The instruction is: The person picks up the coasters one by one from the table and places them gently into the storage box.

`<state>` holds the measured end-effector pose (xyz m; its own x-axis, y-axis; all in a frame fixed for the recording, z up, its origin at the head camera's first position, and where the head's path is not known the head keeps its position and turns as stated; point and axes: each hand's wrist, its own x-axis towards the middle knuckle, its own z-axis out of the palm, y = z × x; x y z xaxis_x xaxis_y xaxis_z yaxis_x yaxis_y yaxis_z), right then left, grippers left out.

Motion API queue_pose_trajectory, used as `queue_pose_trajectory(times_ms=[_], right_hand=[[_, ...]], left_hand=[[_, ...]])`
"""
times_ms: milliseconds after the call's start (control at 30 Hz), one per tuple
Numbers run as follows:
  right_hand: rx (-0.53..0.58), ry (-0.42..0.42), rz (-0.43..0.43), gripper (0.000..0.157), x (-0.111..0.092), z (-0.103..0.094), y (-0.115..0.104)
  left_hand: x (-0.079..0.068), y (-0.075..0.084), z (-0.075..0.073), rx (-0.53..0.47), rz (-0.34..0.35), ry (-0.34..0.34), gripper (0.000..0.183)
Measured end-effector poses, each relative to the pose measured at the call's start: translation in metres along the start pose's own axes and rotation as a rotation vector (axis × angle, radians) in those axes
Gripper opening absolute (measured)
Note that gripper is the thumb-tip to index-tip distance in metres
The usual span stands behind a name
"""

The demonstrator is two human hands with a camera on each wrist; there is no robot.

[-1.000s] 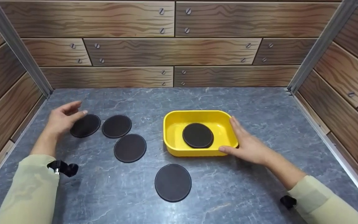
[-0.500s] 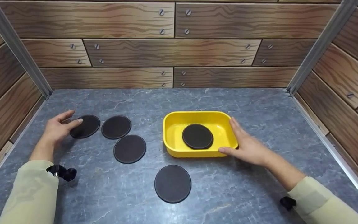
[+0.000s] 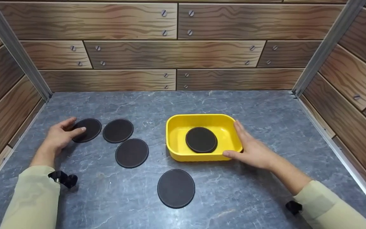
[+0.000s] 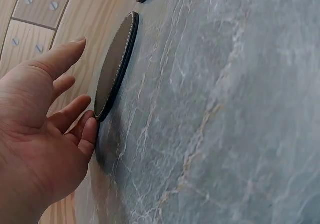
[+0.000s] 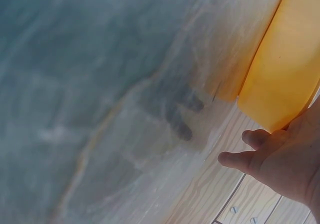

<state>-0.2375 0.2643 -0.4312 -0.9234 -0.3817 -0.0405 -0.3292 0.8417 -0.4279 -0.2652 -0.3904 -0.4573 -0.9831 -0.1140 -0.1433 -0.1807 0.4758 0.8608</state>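
Round black coasters with stitched rims lie on the grey marbled table. My left hand [image 3: 59, 135] is at the far-left coaster [image 3: 91, 129], its thumb reaching over the top. In the left wrist view the thumb stands apart from that coaster [image 4: 116, 66], while the lower fingertips are right at its edge. At the right end of a yellow rectangular container [image 3: 183, 156], my right hand [image 3: 254, 149] rests against the corner, thumb along the front rim and straight fingers along the side. Another coaster [image 3: 201, 140] lies inside the container. The right thumb is hidden in the right wrist view.
Two more coasters, one [image 3: 118, 130] behind the other [image 3: 132, 153], lie between my left hand and the container. A further coaster [image 3: 176, 188] is in front of the container. Wood-patterned walls [image 3: 173, 54] enclose the table at the back and both sides.
My left hand has come down and slightly nearer me, its fingers now at the far-left coaster's outer edge. My right hand and the container stay in place.
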Motion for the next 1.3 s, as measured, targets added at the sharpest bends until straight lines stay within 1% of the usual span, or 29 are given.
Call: queue_pose_trajectory(times_ms=[200,433,600,733,1067,1300], right_hand=[[0.0,0.0,0.003,0.121,-0.001,0.0002,-0.0006],[0.002,0.001,0.003,0.121,0.0001,0.0003,-0.0001],[0.007,0.009,-0.011,0.121,-0.0002,-0.0002,0.0001],[0.002,0.011,-0.009,0.12,-0.001,-0.001,0.0],[0.004,0.015,-0.017,0.121,-0.0008,0.0005,0.0013],[0.0,0.004,-0.01,0.12,0.0012,0.0026,0.0024]], left_hand=[[0.0013,-0.0022,0.0014,0.058,0.005,-0.045,0.094],[0.0028,-0.0022,0.0034,0.125,0.019,-0.073,0.102],[0.0035,-0.0001,0.0036,0.22,0.026,-0.09,0.108],[0.0045,0.0013,0.0038,0.263,0.039,-0.096,0.107],[0.0073,-0.0009,0.0032,0.292,0.076,-0.082,0.109],[0.0071,-0.0027,0.0038,0.29,0.08,-0.076,0.108]])
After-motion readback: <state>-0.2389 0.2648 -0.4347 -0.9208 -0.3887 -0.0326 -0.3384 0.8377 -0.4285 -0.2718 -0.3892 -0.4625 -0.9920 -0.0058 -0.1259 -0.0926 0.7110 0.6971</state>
